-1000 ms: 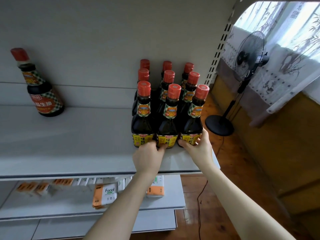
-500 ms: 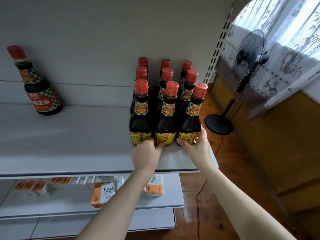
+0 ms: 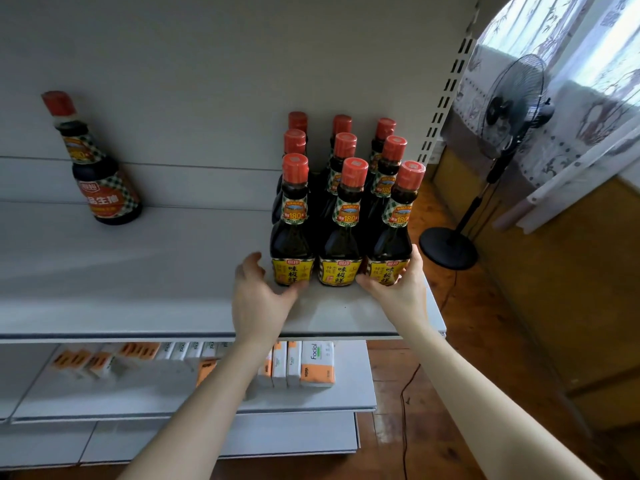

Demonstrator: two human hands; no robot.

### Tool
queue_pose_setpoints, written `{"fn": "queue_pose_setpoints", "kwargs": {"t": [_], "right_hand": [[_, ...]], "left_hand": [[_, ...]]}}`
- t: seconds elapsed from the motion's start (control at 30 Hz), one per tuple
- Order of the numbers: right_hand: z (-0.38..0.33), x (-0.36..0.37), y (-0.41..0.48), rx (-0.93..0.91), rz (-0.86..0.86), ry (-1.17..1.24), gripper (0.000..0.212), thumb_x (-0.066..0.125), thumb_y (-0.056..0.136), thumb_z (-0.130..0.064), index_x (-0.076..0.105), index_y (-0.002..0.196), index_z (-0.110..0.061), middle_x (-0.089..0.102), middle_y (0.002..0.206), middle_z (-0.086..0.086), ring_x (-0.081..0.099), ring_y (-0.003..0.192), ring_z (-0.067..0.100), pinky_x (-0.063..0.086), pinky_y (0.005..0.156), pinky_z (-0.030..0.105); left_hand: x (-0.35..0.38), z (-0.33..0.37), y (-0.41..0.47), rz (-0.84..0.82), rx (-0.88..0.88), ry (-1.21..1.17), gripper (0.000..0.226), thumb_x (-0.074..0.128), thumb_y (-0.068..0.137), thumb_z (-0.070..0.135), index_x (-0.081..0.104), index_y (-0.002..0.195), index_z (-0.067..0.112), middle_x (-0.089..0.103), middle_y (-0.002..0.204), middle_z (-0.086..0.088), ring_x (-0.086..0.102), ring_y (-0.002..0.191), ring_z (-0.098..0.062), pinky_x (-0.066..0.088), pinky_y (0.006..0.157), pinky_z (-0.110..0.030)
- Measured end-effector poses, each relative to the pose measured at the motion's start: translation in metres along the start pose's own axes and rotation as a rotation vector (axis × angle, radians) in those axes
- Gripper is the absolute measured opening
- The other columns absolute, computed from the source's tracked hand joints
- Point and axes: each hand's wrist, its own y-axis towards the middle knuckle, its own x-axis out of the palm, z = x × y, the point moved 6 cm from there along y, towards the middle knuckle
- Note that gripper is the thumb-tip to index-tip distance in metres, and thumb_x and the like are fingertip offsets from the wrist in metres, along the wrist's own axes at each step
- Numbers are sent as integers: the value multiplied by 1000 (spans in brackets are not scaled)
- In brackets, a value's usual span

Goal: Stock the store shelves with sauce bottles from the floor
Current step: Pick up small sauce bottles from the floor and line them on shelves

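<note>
Gripping the front-right sauce bottle [image 3: 394, 239] is the right hand [image 3: 398, 293], while the left hand [image 3: 261, 298] spreads open.

A fan [image 3: 512, 109] is standing on the wood floor [image 3: 485, 306] beside the curtain [image 3: 595, 109], and a cable [image 3: 402, 396] is trailing nearby. Tissue packs [image 3: 317, 363] are lining the lower shelf [image 3: 353, 393], the last near its right edge.

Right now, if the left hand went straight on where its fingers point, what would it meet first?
Probably the front-left bottle: the left hand points just left of it, thumb at its base. The fingers look free to the back panel; depth is unclear.
</note>
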Motion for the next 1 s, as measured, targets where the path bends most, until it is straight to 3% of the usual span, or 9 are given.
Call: {"fn": "queue_pose_setpoints", "kwargs": {"t": [0.03,0.1,0.23,0.33,0.57,0.67,0.77,0.87,1.0], "right_hand": [[-3,1,-1,-7,19,-4,89,84,63,-15,31,135,-18,44,112,-12,45,104,4,36,79,-1],[-6,3,-2,-13,49,3,90,84,63,-12,31,136,-15,40,108,-15,39,102,-1,29,69,-9],[-5,4,0,-21,61,-5,86,83,62,-11,34,132,-15,39,98,-27,43,91,-3,32,68,-8],[-4,3,1,-11,63,-15,86,84,62,-12,34,132,-14,40,100,-21,41,98,0,32,68,-7],[-4,5,1,19,41,-41,86,84,63,-15,32,133,-15,40,110,-12,40,103,2,32,72,2],[-5,4,1,26,28,-52,87,83,64,-17,31,134,-15,40,111,-12,39,104,3,36,82,17],[-4,1,-3,37,-4,-75,88,81,67,-20,28,137,-18,42,113,-12,42,104,5,38,84,24],[4,-1,-9,68,-69,-106,81,78,71,-25,29,136,-20,53,114,-8,54,106,16,45,84,30],[9,-9,-22,83,-116,-304,71,67,82,-31,31,140,-11,44,139,5,40,129,23,35,95,27]], "left_hand": [[4,0,4,-32,-15,-38,92,85,60,31,38,133,2,51,118,-18,57,101,-33,50,77,-38],[13,2,9,-98,5,-113,104,86,58,34,29,141,8,49,128,-16,54,113,-32,49,87,-40],[20,3,13,-99,35,-167,90,83,65,25,33,139,11,57,125,-12,56,112,-30,50,88,-41],[19,5,15,-70,50,-149,85,82,66,23,37,137,9,58,122,-14,58,108,-33,51,85,-41],[18,9,13,-89,44,-123,87,80,66,33,36,137,10,57,122,-14,58,107,-34,51,82,-43],[15,9,12,-120,19,-144,90,74,62,43,34,137,13,56,123,-12,57,109,-31,51,85,-43],[13,4,8,-171,-2,-104,93,73,61,50,32,137,14,58,119,-11,59,106,-30,53,82,-43],[7,0,1,-208,39,33,81,72,73,37,33,138,9,56,122,-14,55,109,-32,51,78,-39],[-5,-4,-11,-289,112,255,73,62,84,39,30,141,7,40,142,-11,41,128,-28,40,97,-37]]}}
